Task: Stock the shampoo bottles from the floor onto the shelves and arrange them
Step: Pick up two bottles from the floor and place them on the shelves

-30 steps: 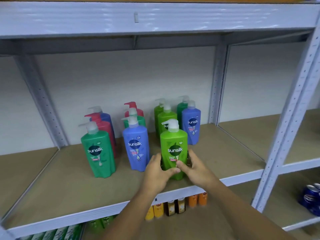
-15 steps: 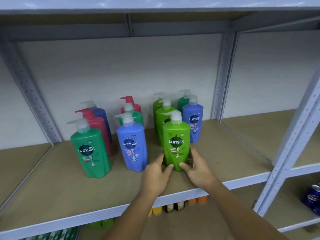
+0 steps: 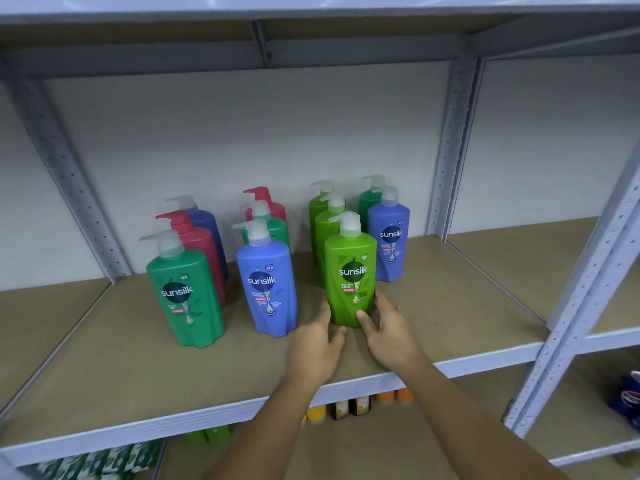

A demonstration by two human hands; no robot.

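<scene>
A light green Sunsilk pump bottle [image 3: 349,265] stands upright on the brown shelf board [image 3: 138,368], at the front of a row of two more light green ones. My left hand [image 3: 317,344] cups its base from the left and my right hand [image 3: 388,334] from the right, thumb on its front. To the left stand a blue bottle [image 3: 266,282] and a dark green bottle [image 3: 183,292], each with more bottles behind, among them a red one [image 3: 202,244]. Another blue bottle [image 3: 389,244] stands just right of the green row.
Grey metal uprights [image 3: 575,306] frame the bay, and the shelf above hangs low overhead. Bare board lies to the right and in front of the bottles. On the lower shelf sit small yellow and orange bottles [image 3: 349,407], green packets [image 3: 97,459] and blue packs [image 3: 627,396].
The light green bottle has slid back from the shelf's front edge toward its row. Both hands went with it and have slipped down to its base.
</scene>
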